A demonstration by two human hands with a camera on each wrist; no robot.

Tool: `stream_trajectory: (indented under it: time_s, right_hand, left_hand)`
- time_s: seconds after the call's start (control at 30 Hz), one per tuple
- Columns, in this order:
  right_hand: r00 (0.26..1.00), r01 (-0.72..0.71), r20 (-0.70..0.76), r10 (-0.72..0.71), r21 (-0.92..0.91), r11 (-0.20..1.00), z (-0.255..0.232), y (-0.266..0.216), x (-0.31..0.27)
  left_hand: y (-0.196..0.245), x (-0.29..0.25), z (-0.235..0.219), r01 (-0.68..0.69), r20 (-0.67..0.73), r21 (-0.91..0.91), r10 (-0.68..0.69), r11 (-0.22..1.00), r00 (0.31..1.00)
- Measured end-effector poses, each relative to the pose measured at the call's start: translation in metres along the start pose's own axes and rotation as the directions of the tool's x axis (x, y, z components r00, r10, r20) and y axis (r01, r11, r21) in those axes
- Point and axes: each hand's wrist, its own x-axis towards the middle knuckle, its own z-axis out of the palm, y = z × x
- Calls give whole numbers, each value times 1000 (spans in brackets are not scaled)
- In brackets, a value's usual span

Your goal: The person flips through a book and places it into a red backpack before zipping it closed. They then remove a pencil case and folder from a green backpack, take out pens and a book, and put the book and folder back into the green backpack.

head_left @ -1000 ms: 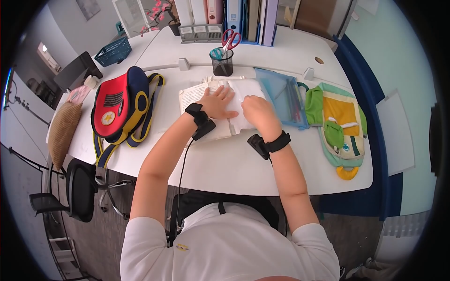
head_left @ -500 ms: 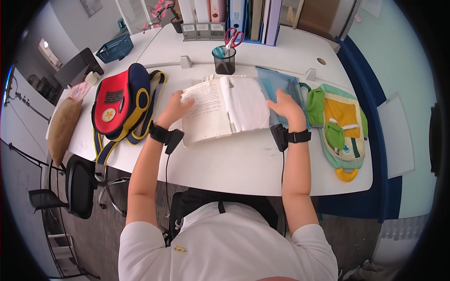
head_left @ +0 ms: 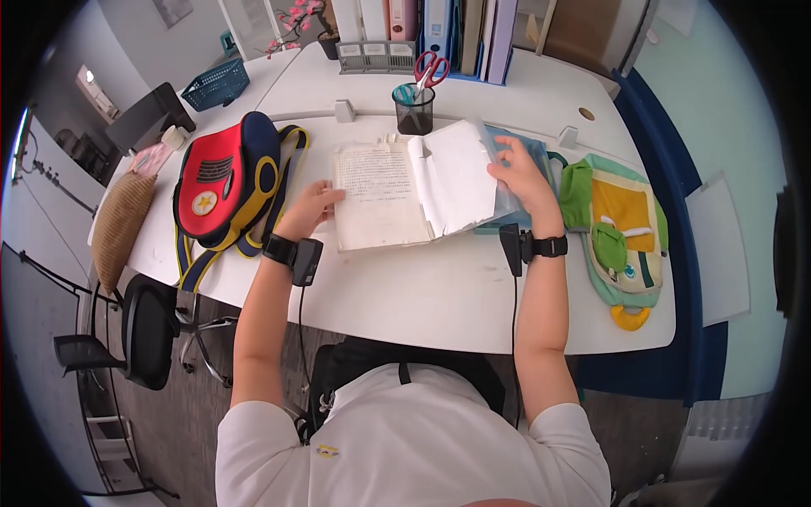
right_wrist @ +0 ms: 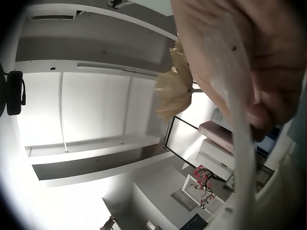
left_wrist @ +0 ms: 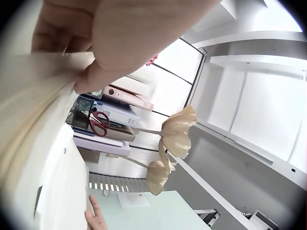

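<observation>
Inspecting frame centre, I find the book lengthwise left-to-right between left hand and right hand, each pinching its edge.

The right hand pinches a whitish sheet.

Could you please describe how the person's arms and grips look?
Short white sleeves end above the elbows. Each wrist carries a black strap with a black, boxy camera and a thin, dark cable. The left grip and right grip wear no gloves.
</observation>
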Motion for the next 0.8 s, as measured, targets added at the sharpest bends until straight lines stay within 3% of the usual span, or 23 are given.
stream_trajectory:
  time_s: [0.1,0.2,0.27,0.37,0.4,0.47,0.5,0.57,0.63,0.7,0.77,0.8]
  right_hand:
    - [993,69,77,-86,199,978,4,5,6]
    - [994,71,64,-87,219,973,15,6,8]
    - [993,-1,108,-41,358,934,26,-8,4]
    - [979,-147,197,50,514,845,42,-23,-4]
    - [969,-200,233,80,553,809,45,-26,-6]
    - [949,-196,315,16,548,813,48,-31,-7]
    - [934,-193,357,-18,546,815,48,-33,-8]
    - [964,-158,263,39,447,880,45,-35,-9]
    - [983,-134,165,82,336,932,38,-38,-12]
    - [981,-117,180,75,230,966,18,-33,-14]
    - [981,-37,192,24,65,997,-8,-8,-6]
    - [989,-13,147,2,75,997,-12,-5,-8]
  left_hand:
    - [26,-2,15,-113,1,27,113,993,994]
    - [36,3,34,-215,34,44,213,976,976]
    - [45,-2,60,-254,47,18,253,967,966]
    - [61,-14,92,-219,365,-302,325,928,872]
    - [58,-13,99,-234,384,-311,347,921,856]
    - [51,-8,112,-261,421,-332,390,907,819]
    - [51,-11,121,-341,456,-194,392,920,799]
    - [53,-16,138,-487,524,85,377,869,764]
    - [32,-1,150,-618,555,182,439,765,707]
    - [25,-1,156,-691,588,282,449,666,673]
    - [30,-5,152,-654,581,299,411,695,702]
    - [34,-5,146,-625,581,299,382,721,719]
